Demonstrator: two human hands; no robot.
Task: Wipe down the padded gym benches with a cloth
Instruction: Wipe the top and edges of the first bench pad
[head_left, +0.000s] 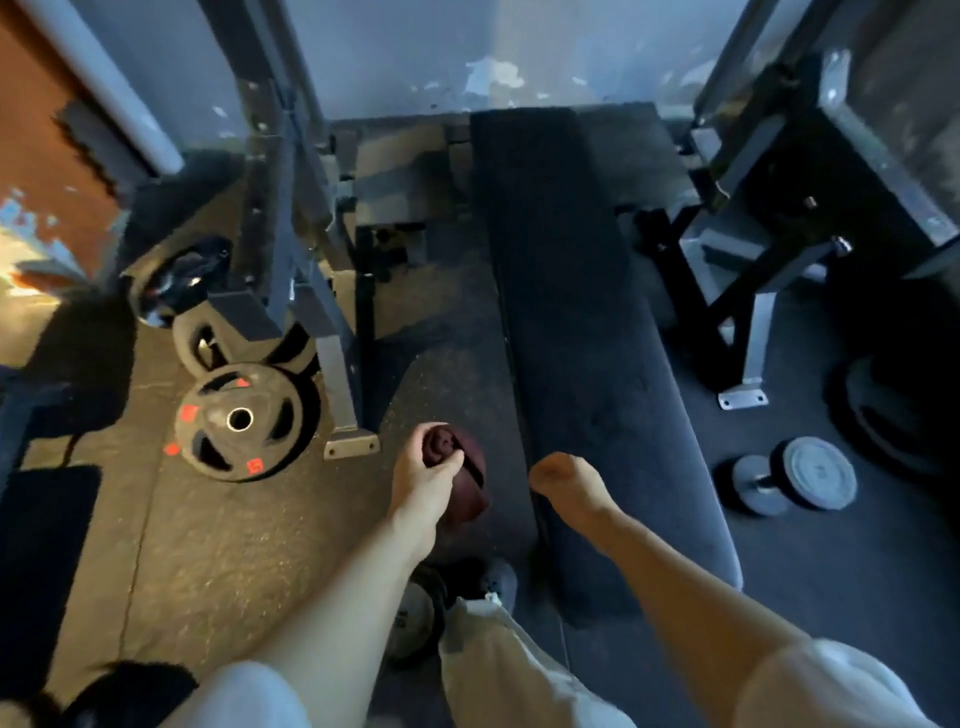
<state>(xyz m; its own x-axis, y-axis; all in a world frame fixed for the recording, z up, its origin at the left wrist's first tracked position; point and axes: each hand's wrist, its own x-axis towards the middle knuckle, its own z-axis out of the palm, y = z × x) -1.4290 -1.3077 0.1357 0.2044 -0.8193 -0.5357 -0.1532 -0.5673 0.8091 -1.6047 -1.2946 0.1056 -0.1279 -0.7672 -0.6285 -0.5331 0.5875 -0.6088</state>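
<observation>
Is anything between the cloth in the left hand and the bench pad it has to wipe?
Nothing visible. The left hand grips the dark red cloth just off the left edge of the bench pad, whose top is bare. The right hand is at that near edge, beside the path.

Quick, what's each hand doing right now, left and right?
Left hand: grips a bunched dark red cloth beside the bench.
Right hand: over the bench's near edge, fingers curled under; whether it holds anything cannot be told.
</observation>
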